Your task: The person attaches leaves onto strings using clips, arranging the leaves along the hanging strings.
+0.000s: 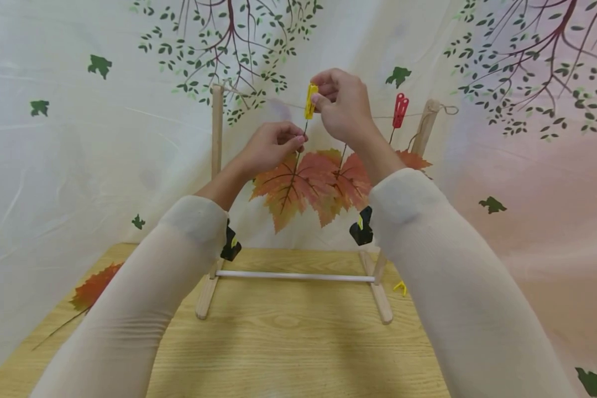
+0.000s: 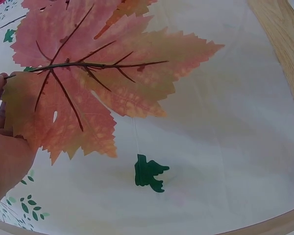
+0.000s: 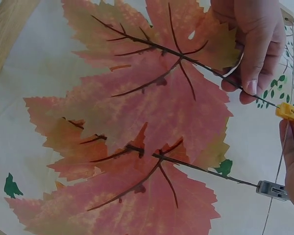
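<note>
My right hand (image 1: 344,105) pinches a yellow clothespin (image 1: 310,101) at the string (image 3: 283,147). Just below, my left hand (image 1: 273,146) holds the dark stem of a red-orange artificial maple leaf (image 1: 291,185) between thumb and fingers. The top of that stem meets the clothespin's lower end, as the right wrist view shows. Beside it hangs a second maple leaf (image 3: 152,196), its stem in a grey clothespin (image 3: 272,190) on the string. Farther right, a red clothespin (image 1: 400,110) holds another leaf (image 1: 414,160), partly hidden behind my right forearm.
The string runs between two wooden posts (image 1: 217,130) joined low down by a white rod (image 1: 293,275). A loose maple leaf (image 1: 94,286) lies at the table's left, partly behind my sleeve. A yellow clothespin (image 1: 401,287) lies right of the stand. A printed cloth (image 1: 169,149) hangs behind.
</note>
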Motion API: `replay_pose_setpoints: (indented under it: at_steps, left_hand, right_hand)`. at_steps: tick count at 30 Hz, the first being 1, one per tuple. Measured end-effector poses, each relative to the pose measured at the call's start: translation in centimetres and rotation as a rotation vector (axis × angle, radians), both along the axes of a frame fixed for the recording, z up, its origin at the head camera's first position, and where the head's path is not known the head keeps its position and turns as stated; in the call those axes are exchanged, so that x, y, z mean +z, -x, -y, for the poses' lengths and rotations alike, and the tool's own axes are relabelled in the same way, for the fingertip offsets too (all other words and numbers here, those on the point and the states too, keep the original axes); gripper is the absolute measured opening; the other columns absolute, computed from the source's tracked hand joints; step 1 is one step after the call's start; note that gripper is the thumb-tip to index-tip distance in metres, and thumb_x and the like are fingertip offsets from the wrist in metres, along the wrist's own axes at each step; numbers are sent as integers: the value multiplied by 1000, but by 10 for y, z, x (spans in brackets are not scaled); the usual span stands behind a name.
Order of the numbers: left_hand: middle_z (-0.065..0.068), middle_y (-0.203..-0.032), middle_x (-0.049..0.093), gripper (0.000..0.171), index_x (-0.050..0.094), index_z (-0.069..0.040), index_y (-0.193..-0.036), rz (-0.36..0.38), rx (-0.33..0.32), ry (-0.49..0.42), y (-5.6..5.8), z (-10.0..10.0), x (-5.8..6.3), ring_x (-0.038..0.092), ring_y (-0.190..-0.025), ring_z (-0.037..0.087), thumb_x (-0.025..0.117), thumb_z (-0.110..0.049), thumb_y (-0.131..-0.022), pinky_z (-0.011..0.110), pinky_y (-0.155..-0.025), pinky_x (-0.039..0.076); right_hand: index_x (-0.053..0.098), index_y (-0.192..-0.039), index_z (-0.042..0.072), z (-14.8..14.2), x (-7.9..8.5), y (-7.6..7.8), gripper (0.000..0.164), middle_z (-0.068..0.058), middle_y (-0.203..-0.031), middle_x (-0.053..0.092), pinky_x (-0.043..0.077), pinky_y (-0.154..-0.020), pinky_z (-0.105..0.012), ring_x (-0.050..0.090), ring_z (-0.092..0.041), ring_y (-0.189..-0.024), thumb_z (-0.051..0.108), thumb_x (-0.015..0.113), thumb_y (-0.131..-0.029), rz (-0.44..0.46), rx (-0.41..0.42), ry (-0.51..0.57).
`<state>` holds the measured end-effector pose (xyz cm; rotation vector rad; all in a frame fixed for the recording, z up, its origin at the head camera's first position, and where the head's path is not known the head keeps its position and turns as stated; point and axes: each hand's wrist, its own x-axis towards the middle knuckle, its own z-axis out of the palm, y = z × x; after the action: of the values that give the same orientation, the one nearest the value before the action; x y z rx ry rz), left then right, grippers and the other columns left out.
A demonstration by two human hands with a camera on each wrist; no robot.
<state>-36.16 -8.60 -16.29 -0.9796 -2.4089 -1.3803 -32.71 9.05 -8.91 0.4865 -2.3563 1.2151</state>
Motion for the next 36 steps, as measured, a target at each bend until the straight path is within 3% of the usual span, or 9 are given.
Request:
replay_pose_setpoints:
  at_steps: [11,29,36]
  left_hand:
    - [14,-109,71,29,67,3,-121,3,20,-8,1,-1,3,66,-97,21,55,-20,-108,32,-87,54]
    - [16,-107,70,29,67,8,-116,56,23,-105,-2,-6,-1,66,-98,22,55,-17,-107,30,-89,54]
    - [15,-102,70,29,67,8,-115,58,38,-133,-3,-8,-1,64,-93,20,56,-18,-107,27,-81,51]
  right_hand:
    - [62,-133,7,1,-3,0,29,-9,-118,65,54,-91,-26,66,-17,-103,11,57,-105,-15,0,-20]
    - [63,-132,8,-2,-4,1,28,-8,-117,65,53,-90,-26,66,-16,-103,11,58,-104,-26,7,-30]
    - [63,-132,8,-1,-2,1,28,-8,-115,65,54,-89,-26,67,-16,-101,10,59,-104,-34,4,-30]
